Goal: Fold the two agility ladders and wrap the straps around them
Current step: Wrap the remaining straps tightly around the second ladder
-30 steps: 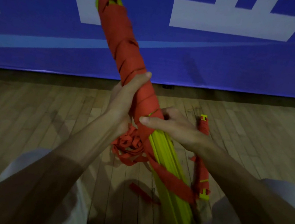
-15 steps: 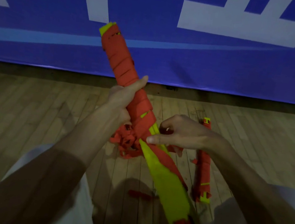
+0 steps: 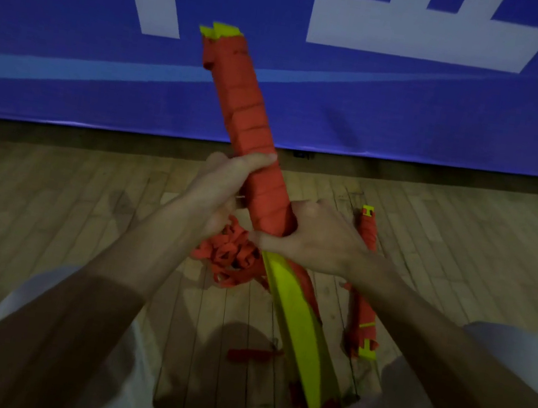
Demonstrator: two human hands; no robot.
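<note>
Gripping the long bundle of yellow plastic ladder rungs (image 3: 300, 315), the left hand (image 3: 224, 194) is curling its fingers round the red-wrapped section. The right hand (image 3: 317, 241) is clamping the wrap's lower edge. The bundle is tilting up above the wooden plank floor (image 3: 52, 208). It looks stiff and light. The loose red webbing strap (image 3: 229, 257) is hanging bunched and limp, best pinched taut near the wrap. A second strap-wrapped ladder (image 3: 365, 317) is lying on the floor at right.
</note>
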